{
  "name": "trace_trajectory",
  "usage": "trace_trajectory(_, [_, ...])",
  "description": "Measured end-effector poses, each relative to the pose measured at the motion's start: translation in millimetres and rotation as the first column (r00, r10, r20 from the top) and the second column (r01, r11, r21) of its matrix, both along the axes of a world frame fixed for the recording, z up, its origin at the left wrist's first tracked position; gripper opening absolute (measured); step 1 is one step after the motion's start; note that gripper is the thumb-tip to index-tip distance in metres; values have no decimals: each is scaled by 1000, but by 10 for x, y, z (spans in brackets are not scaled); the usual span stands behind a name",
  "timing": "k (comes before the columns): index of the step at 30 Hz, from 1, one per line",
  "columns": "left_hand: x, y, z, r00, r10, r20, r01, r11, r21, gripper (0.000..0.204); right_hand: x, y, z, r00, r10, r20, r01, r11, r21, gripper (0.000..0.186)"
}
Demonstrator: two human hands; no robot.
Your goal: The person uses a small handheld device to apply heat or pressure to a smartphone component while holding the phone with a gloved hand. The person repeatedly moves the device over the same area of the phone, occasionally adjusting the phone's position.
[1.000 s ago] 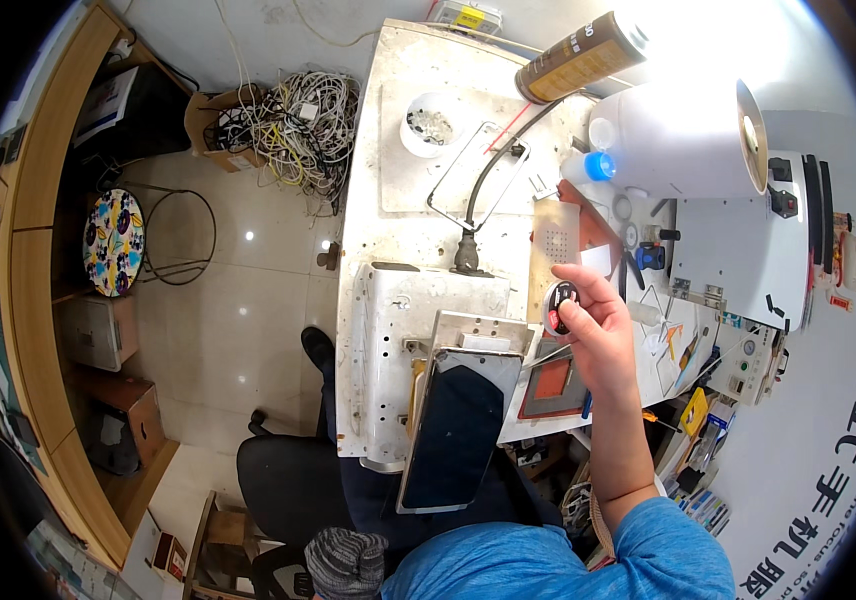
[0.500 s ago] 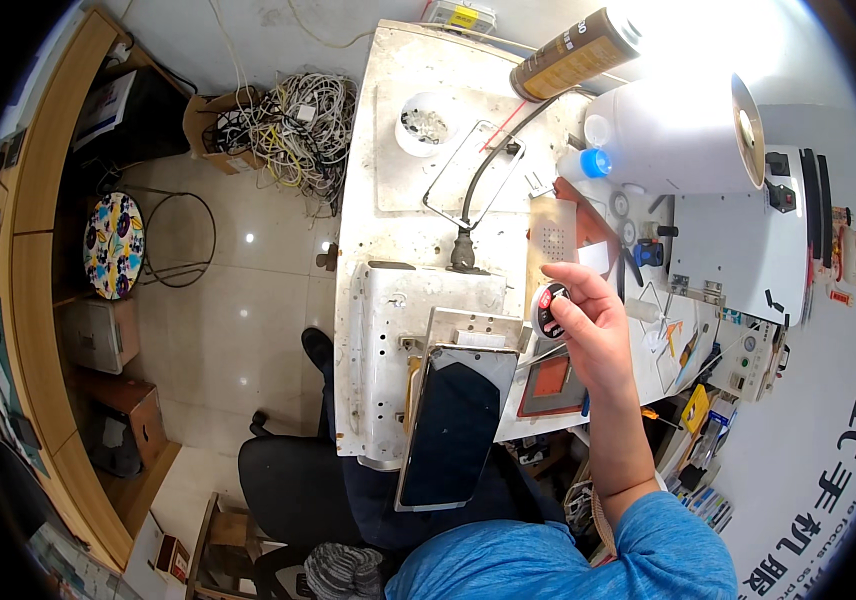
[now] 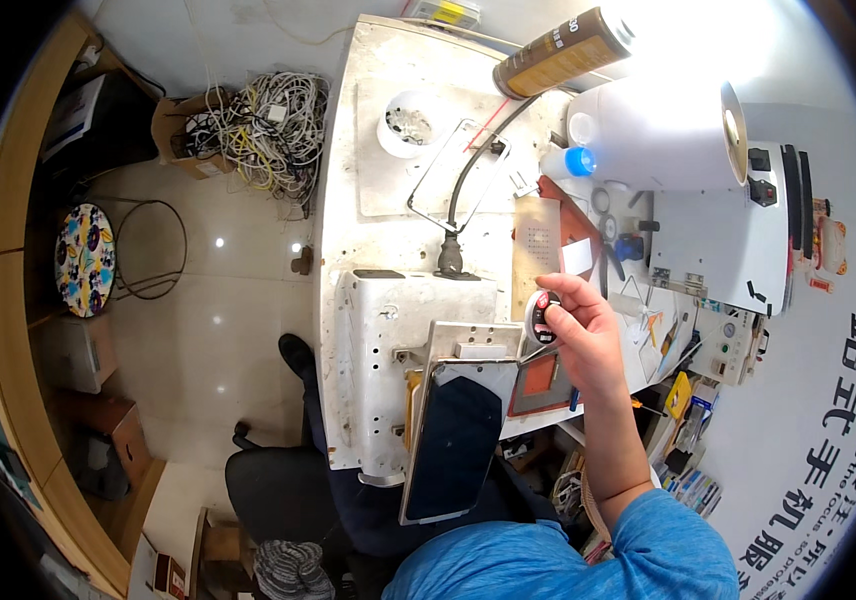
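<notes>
My right hand (image 3: 588, 345) is closed on a small round spool (image 3: 542, 318) with a white rim and a black and red label, thumb on its face. It hovers just right of a dark-screened phone (image 3: 454, 435). The phone leans, tilted, against a metal plate (image 3: 478, 338) on a white metal machine (image 3: 370, 370) at the bench's near edge. A thin pale rod or strip (image 3: 538, 352) lies between spool and phone; what it belongs to is unclear. My left hand does not show.
A black cable (image 3: 451, 255) plugs into the machine's back. On the workbench (image 3: 343, 230) are a white tub (image 3: 408, 125) of small parts, a thin phone frame (image 3: 418, 190), a spray can (image 3: 563, 52) and an orange-edged mat (image 3: 540, 380). A black chair (image 3: 278, 500) stands at left.
The whole view has shifted slightly, with the bench moving left and the phone a little lower in the picture. My right hand keeps its hold on the spool, which has turned slightly.
</notes>
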State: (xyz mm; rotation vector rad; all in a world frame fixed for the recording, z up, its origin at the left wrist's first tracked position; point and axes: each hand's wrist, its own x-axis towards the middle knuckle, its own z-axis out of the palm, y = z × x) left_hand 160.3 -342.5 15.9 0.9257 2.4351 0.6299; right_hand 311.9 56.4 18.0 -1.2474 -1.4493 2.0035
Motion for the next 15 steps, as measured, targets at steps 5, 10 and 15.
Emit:
trace_trajectory(5, [-340, -101, -152, 977, -14, -212, 15, 1000, 4, 10, 45, -4, -19, 997, -11, 73, 11, 1000, -3, 34])
trace_trajectory(10, [-1008, 72, -394, 883, -20, -469, 60, 996, 69, 12, 103, -23, -21, 998, -46, 42, 45, 999, 30, 33])
trace_trajectory(15, [-1699, 633, -536, 867, 26, -497, 31, 994, 106, 14, 58, -49, -45, 997, -49, 62, 47, 998, 32, 33])
